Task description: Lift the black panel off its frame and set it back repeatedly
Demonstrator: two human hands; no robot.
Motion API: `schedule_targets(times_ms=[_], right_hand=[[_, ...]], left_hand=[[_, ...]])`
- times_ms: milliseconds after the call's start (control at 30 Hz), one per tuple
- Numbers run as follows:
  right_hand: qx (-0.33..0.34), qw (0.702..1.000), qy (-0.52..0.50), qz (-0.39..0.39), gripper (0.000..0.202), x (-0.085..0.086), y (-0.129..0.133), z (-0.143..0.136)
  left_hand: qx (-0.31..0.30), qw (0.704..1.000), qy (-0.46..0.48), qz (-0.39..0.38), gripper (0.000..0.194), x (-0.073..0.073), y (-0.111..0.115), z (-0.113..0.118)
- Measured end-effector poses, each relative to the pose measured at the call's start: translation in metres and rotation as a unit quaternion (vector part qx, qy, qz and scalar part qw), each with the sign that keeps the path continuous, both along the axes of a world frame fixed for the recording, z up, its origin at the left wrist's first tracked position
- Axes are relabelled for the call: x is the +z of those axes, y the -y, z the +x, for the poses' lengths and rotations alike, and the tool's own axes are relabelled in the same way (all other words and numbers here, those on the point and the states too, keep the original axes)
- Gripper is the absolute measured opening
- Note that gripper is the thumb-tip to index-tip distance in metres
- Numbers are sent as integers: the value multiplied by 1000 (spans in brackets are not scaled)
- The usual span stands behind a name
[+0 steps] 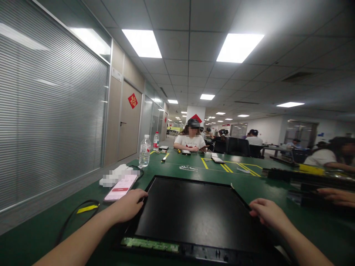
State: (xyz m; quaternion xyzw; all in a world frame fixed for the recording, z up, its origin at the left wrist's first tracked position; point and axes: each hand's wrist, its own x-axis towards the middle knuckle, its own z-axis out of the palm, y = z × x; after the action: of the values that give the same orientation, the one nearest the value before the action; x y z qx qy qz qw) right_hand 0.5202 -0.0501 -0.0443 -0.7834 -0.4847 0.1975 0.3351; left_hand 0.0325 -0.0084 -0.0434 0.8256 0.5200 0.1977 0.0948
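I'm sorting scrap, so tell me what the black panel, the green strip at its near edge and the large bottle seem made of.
Black panel: glass or plastic, satin, with a soft light sheen. Green strip: probably circuit-board laminate, from its color and fine pattern; finish unclear. Large bottle: likely clear plastic, glossy; see-through, ridged walls.

smooth satin-sheen panel (pixel 191 210), clear plastic bottle (pixel 144 152)

Bare forearms (pixel 90 229), bare hands (pixel 129 203), slim fingers (pixel 141 193)

A green table (pixel 163 170) bears a black panel (pixel 194 210), phone (pixel 122 187), 2 bottles (pixel 144 153).
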Motion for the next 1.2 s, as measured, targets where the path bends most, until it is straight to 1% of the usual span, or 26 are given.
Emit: schedule_targets(times_ms=[133,233,300,433,533,633,700,867,933,1000,1100,1133,1200], right_hand=[[3,1000,-1,10,21,1,1,-2],[7,1000,1,14,21,4,3,-2],[-1,1000,12,16,22,6,4,1],[-19,998,60,6,24,5,4,8],[-17,994,111,-5,22,3,4,9],[0,989,149,3,20,2,3,6],[10,987,157,11,20,1,3,5],[13,988,157,3,21,1,2,6],[13,988,157,-4,22,1,2,8],[9,987,160,-11,22,0,1,9],[5,986,164,-17,23,0,0,10],[5,986,164,-17,23,0,0,10],[6,986,164,-16,23,1,1,9]], left_hand=[[8,1000,9,-4,39,1,0,2],[43,999,5,7,39,4,1,3],[65,998,-15,8,36,5,2,4],[64,996,-54,-1,28,8,5,7],[76,996,-47,-9,25,12,9,9],[85,996,-17,-18,25,14,11,10],[82,996,16,-24,24,14,11,9],[91,986,138,-27,23,11,1,4],[102,972,206,-39,23,11,-2,4],[109,949,284,-82,25,11,-3,5],[99,891,408,-176,34,11,-3,8],[90,869,449,-187,37,12,-3,9],[82,832,521,-175,46,13,-3,10]])
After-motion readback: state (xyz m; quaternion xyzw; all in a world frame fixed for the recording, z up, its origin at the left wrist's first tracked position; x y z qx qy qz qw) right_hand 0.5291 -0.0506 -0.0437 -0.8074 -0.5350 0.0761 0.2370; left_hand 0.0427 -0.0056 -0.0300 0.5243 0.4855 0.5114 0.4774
